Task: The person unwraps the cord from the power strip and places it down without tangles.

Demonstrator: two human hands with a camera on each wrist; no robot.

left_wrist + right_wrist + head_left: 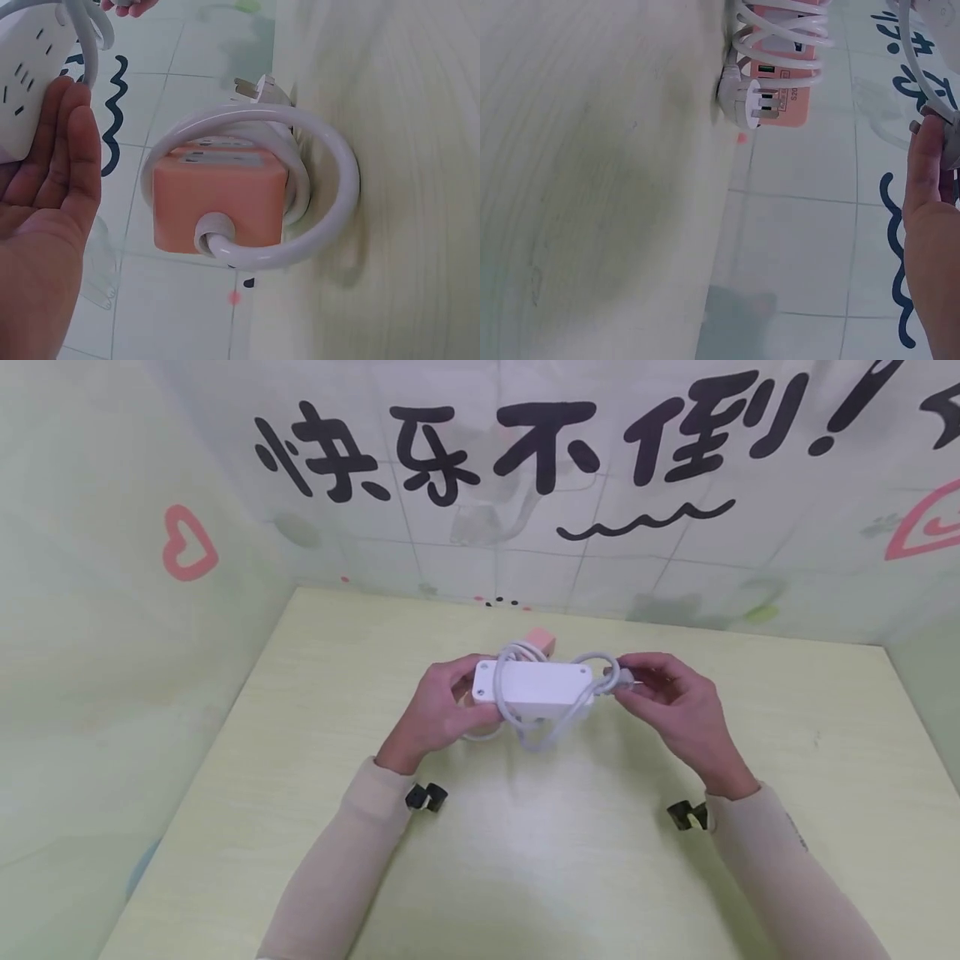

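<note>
My left hand (442, 714) grips one end of a white power strip (543, 685) and holds it above the table. Several slots show on the strip's face in the left wrist view. Its grey-white cord (501, 681) loops loosely around the body and hangs below. My right hand (678, 706) pinches the plug (624, 679) at the cord's end, beside the strip's right end. Behind lies a pink power strip (217, 202) on the table, partly hidden in the head view. Its own white cord (345, 176) is coiled around it, and its plug (739, 101) rests beside it.
The pale wooden table (585, 860) ends at a white wall sheet (465, 552) printed with black characters. Another sheet (97, 652) with a pink heart stands along the left side. Black wrist-camera mounts (426, 797) sit at both cuffs.
</note>
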